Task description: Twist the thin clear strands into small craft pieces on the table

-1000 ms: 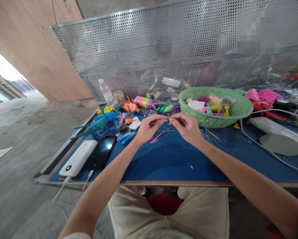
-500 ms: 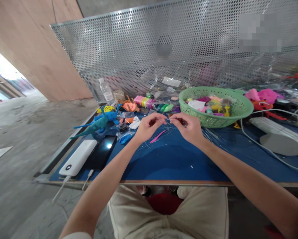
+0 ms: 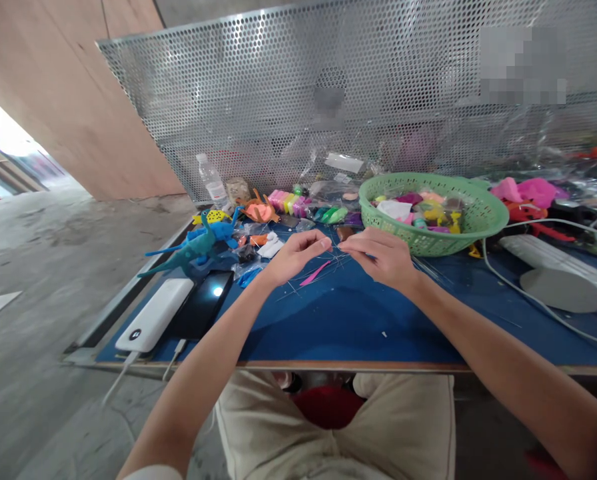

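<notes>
My left hand [image 3: 301,255] is closed in a pinch above the middle of the blue table. Facing it, my right hand [image 3: 382,255] also pinches, its fingertips a short gap from the left ones. Whatever lies between the fingertips is too thin and small to make out. Beneath and between the hands, thin wires [image 3: 336,261] lie crossed on the table. A pink tool [image 3: 315,273] rests just below my left fingers. Behind my right fingers a small brown piece [image 3: 344,233] shows.
A green basket [image 3: 431,245] of coloured clay stands at the back right. Blue clay figures [image 3: 201,245], a white power bank [image 3: 154,316] and a black phone [image 3: 207,305] are on the left. A bottle [image 3: 212,182] stands before the perforated metal panel [image 3: 278,80].
My right hand has turned, its fingers now flatter and closer together. The small brown piece behind it has come into view. My left hand has shifted slightly.
</notes>
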The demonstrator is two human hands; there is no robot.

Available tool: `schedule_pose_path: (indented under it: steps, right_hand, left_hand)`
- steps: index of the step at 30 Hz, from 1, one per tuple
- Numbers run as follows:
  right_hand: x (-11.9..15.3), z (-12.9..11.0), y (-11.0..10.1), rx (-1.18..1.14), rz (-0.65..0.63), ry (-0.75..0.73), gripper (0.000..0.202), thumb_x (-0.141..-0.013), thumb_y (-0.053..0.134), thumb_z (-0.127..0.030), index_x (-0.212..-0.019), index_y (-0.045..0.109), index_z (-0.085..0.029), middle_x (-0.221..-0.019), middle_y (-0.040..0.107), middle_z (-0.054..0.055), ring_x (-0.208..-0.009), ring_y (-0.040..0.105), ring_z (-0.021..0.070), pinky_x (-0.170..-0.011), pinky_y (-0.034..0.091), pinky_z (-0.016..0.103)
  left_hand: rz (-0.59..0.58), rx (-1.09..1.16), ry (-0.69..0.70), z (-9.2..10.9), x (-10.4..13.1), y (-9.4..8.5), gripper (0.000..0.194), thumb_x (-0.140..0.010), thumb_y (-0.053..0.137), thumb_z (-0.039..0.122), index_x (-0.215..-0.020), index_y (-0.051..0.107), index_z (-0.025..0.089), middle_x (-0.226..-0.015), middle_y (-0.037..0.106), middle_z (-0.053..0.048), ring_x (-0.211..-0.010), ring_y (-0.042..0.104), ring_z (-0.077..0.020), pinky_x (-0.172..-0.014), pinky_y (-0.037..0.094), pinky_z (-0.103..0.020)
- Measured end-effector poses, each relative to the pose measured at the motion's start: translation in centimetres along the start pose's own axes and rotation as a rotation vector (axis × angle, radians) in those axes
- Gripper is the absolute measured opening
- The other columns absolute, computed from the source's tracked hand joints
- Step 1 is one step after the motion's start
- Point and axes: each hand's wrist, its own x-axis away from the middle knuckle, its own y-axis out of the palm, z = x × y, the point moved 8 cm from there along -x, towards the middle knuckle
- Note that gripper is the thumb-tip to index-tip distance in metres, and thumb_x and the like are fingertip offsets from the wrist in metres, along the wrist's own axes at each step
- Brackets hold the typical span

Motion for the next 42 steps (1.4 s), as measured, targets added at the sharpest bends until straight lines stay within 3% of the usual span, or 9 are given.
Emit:
schedule_pose_path:
  steps: [5, 12, 22, 26, 31, 38, 42]
  right_hand:
    - [0.3, 0.2, 0.1, 0.058, -0.031, -0.052, 0.019, -0.096, 0.058, -0.025, -0.1, 0.074, -0.033, -0.095, 0.077, 0.002, -0.084, 0.069, 0.0198, -0.081, 0.056, 0.038]
    - [0.5, -0.6, 0.1, 0.06, -0.038, -0.159, 0.024, -0.095, 0.056, -0.019, -0.106, 0.071, -0.034, -0.097, 0.077, 0.0, -0.081, 0.069, 0.018, -0.077, 0.056, 0.036]
    - [0.3, -0.8, 0.0, 0.015, 0.008, -0.097, 0.017, -0.094, 0.059, -0.019, -0.098, 0.071, -0.029, -0.089, 0.075, 0.002, -0.078, 0.068, 0.018, -0.074, 0.055, 0.034]
    - [0.1, -0.9, -0.2, -0.003, 0.067, -0.07, 0.014, -0.094, 0.06, -0.018, -0.094, 0.072, -0.025, -0.084, 0.074, 0.002, -0.076, 0.068, 0.0168, -0.072, 0.054, 0.031]
    - [-0.1, 0.1, -0.2, -0.033, 0.139, 0.153, 0.011, -0.092, 0.064, -0.021, -0.084, 0.072, -0.022, -0.08, 0.075, 0.002, -0.063, 0.063, 0.0128, -0.058, 0.049, 0.026]
    - [0.1, 2.0, 0.5, -0.191, 0.106, 0.376, 0.017, -0.091, 0.066, -0.033, -0.083, 0.074, -0.021, -0.074, 0.074, 0.002, -0.059, 0.06, 0.0128, -0.055, 0.046, 0.026]
    - [0.4, 3.0, 1.9, -0.395, 0.019, 0.542, 0.023, -0.09, 0.067, -0.041, -0.082, 0.074, -0.02, -0.068, 0.071, 0.002, -0.054, 0.056, 0.0118, -0.048, 0.04, 0.026]
  left_hand:
    - [-0.065, 0.031, -0.06, 0.0, 0.2, 0.5, 0.034, -0.09, 0.063, 0.051, -0.084, 0.066, 0.017, -0.073, 0.054, 0.0, -0.065, 0.044, -0.0117, -0.059, 0.033, -0.025]
    - [-0.147, 0.203, -0.12, -0.8, 0.3, 1.4, 0.03, -0.09, 0.063, 0.046, -0.085, 0.07, 0.017, -0.086, 0.066, -0.004, -0.078, 0.057, -0.0146, -0.073, 0.042, -0.028]
    - [-0.196, 0.119, -0.091, 0.2, 0.5, 1.5, 0.027, -0.091, 0.065, 0.043, -0.092, 0.068, 0.016, -0.078, 0.06, -0.002, -0.065, 0.048, -0.01, -0.058, 0.037, -0.024]
    - [-0.089, -0.128, 0.081, 1.2, 0.5, 1.0, 0.025, -0.094, 0.06, 0.04, -0.093, 0.063, 0.015, -0.076, 0.059, -0.001, -0.062, 0.049, -0.009, -0.057, 0.037, -0.022]
    - [0.093, -0.627, 0.436, 3.6, 1.2, 1.2, 0.014, -0.101, 0.05, 0.025, -0.098, 0.061, 0.016, -0.084, 0.061, -0.004, -0.073, 0.056, -0.011, -0.067, 0.044, -0.024]
    - [0.17, -0.936, 0.568, 4.2, 1.7, 1.3, 0.013, -0.103, 0.046, 0.025, -0.1, 0.056, 0.017, -0.083, 0.06, -0.003, -0.071, 0.058, -0.0113, -0.062, 0.045, -0.023]
    - [0.206, -1.176, 0.658, 3.9, 2.1, 1.5, 0.019, -0.103, 0.041, 0.02, -0.095, 0.057, 0.018, -0.078, 0.06, -0.002, -0.069, 0.06, -0.0112, -0.053, 0.038, -0.022]
